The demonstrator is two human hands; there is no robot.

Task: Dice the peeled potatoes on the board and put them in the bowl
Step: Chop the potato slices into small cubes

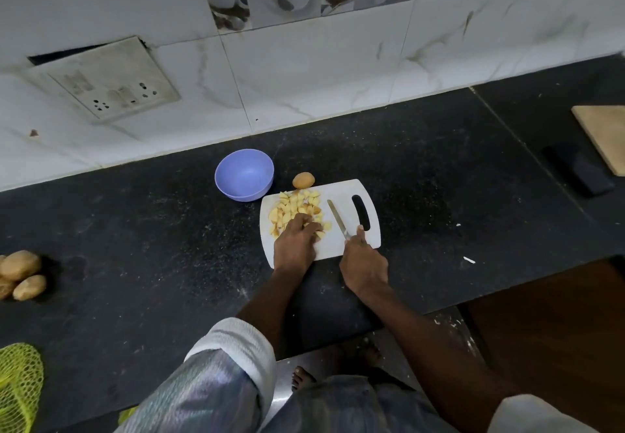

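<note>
Looking down from head height onto a dark speckled stone counter [135,229]. Far left: three brown unpeeled potatoes [20,277] in a cluster near the front edge, and below them a corner of yellow-green mesh netting [18,385]. Left of centre, near the tiled wall: a round lilac plastic bowl [244,174], upright, nothing visible inside. Just beside the bowl, a white plastic cutting board with a slotted handle [348,246], and against its far edge one small brown whole potato [303,180], seemingly with skin on. On the left half of the board: a loose pile of pale yellow diced potato pieces [294,207]. Left hand [294,246] on the near side of the pile, fingers curled down into the pieces, apparently gathering them; a firm hold on any one piece cannot be told. Right hand [363,263] wrapped round the handle of a slim steel-bladed knife [336,214], forefinger stretched out beside the blade, which points away from the body, apart from the pile. Far right: a dark flat object [578,168] and a corner of a pale wooden board [605,135].

Likely step: collecting the dice for the bowl. Best done by sweeping the pieces together, keeping the blade turned away from the gathering fingers, and carrying small handfuls across the short gap, or sliding the board's edge over the bowl's rim to avoid spills.
</note>
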